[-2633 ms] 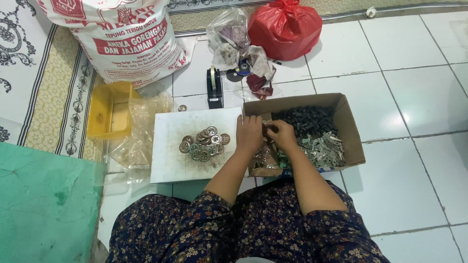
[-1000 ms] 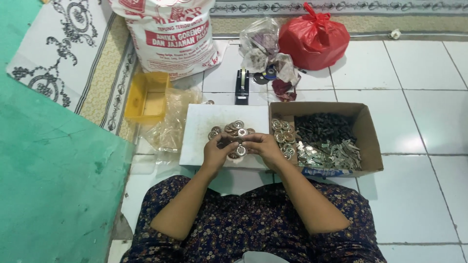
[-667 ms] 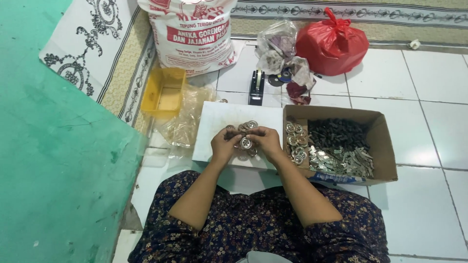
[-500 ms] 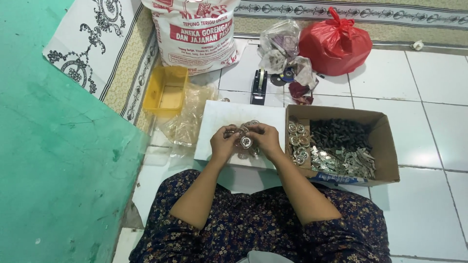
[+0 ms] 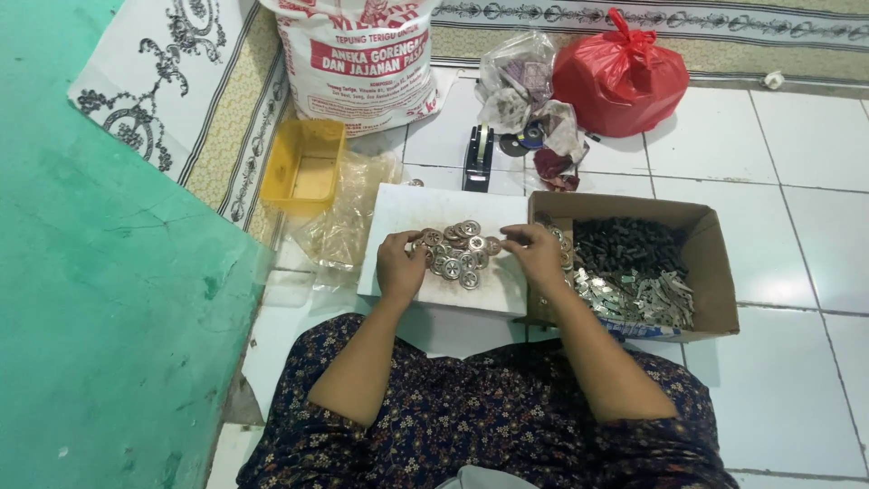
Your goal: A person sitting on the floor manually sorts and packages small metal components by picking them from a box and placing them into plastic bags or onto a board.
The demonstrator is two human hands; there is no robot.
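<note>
Resting on the white board, both hands flanked a heap of round metal discs near its middle. The left hand lay curled against the heap's left side, fingers loosely together; the right hand pinched at its right edge. Beside the board's right edge stood a cardboard box of metal parts.

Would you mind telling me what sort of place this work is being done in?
Probably a home floor used for piecework: white floor tiles, a patterned mat, a big flour sack and a cardboard box of small metal parts.
</note>
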